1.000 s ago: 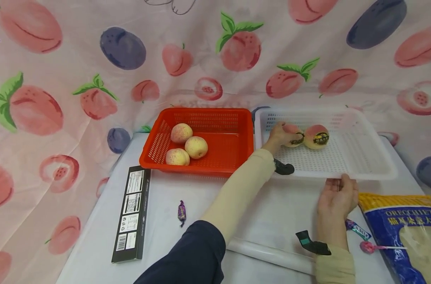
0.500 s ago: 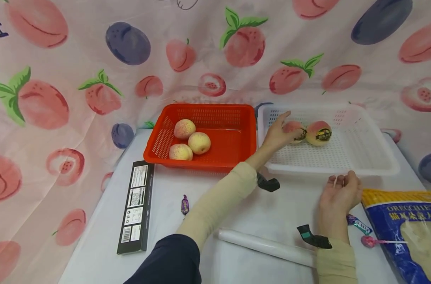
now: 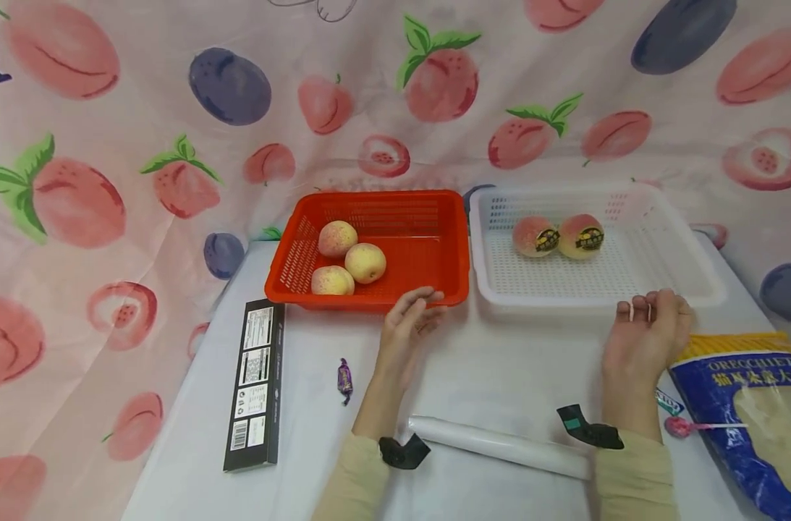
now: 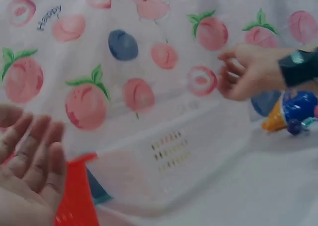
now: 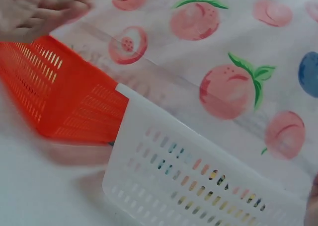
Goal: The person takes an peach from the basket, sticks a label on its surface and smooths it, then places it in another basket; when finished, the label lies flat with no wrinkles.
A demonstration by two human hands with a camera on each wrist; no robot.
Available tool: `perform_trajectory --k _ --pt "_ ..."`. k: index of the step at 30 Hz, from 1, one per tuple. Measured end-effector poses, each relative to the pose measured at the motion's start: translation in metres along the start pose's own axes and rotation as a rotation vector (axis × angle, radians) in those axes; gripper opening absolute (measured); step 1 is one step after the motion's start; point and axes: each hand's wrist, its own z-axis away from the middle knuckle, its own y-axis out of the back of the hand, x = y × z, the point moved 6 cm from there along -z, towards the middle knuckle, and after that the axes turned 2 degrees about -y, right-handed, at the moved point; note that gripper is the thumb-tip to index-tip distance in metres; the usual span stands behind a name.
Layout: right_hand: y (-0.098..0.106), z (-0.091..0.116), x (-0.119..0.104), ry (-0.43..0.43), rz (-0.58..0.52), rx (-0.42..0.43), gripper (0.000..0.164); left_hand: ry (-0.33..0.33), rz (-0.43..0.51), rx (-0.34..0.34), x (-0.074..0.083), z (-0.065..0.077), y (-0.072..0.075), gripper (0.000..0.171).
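My left hand point(image 3: 404, 329) hovers just in front of the red basket's near right corner, fingers loosely bent and holding nothing. Two peaches point(image 3: 580, 236) with black labels sit side by side in the white basket point(image 3: 669, 282). Three paler peaches point(image 3: 365, 263) lie in the left part of the red basket point(image 3: 415, 271). Close to the front rim of the white basket is my right hand point(image 3: 645, 340), palm up with relaxed fingers and nothing in it. In the left wrist view, the right hand point(image 4: 253, 72) is seen from the side, apart from the baskets.
A long black box point(image 3: 255, 383) lies at the left, with a purple wrapped candy point(image 3: 344, 381) beside it. A white tube point(image 3: 499, 445) lies between the forearms. At the right are an orecchiette bag point(image 3: 747, 405), a lollipop point(image 3: 678, 427) and another wrapped candy point(image 3: 669, 401).
My left hand has let go of the left labelled peach and moved out of the white basket, left and toward me. The right hand has shifted slightly to the right.
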Motion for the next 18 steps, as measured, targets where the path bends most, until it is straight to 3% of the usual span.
perform_trajectory --k 3,7,10,12,18 --pt "-0.015 0.005 0.012 -0.031 0.085 -0.148 0.015 -0.017 0.127 0.194 -0.006 0.01 0.026 0.022" --pt "-0.034 0.012 0.023 -0.036 0.266 -0.334 0.021 -0.061 0.288 0.462 -0.011 0.014 0.048 0.021" --pt "-0.053 0.018 0.036 -0.038 0.392 -0.473 0.026 -0.075 0.34 0.597 -0.008 0.015 0.059 0.024" --pt "-0.068 0.022 0.047 -0.043 0.466 -0.569 0.027 -0.079 0.356 0.627 -0.005 0.014 0.062 0.026" --pt "-0.11 0.032 0.091 -0.061 0.692 -0.827 0.027 -0.107 0.401 0.617 0.003 0.008 0.061 0.021"
